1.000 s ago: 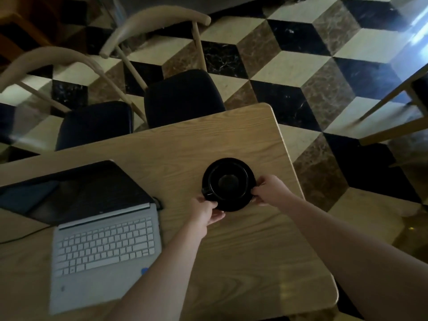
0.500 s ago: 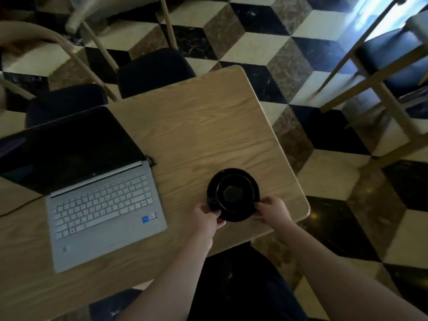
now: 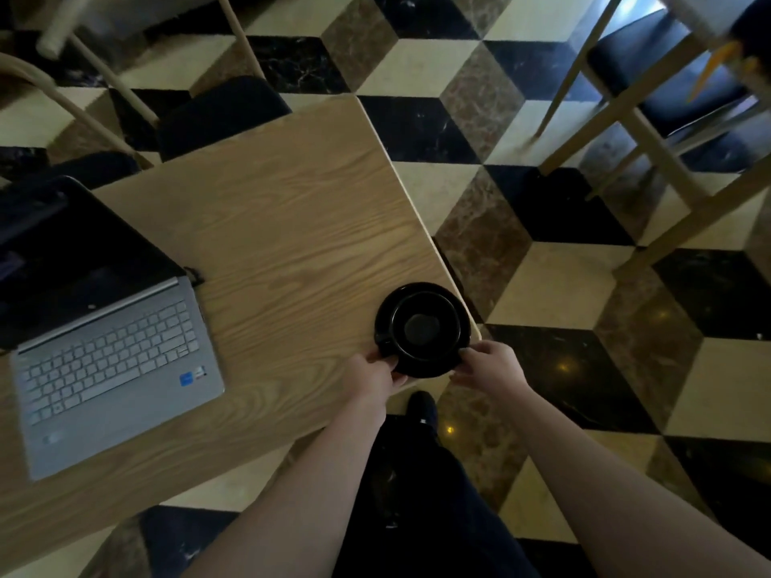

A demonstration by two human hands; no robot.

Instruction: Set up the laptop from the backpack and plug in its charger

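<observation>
The laptop (image 3: pixel 104 310) sits open on the desk (image 3: pixel 292 227), well left of my hands, a plug at its right hinge. My left hand (image 3: pixel 373 375) and right hand (image 3: pixel 490 367) each grip the saucer (image 3: pixel 423 329) rim at the desk corner. I should keep it level and move slowly. The cup (image 3: pixel 425 325) looks nearly empty.

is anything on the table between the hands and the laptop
Nothing visible does. Both the left hand and right hand hold the black cup and saucer at the table's corner; only bare wood lies between them and the open laptop.
</observation>
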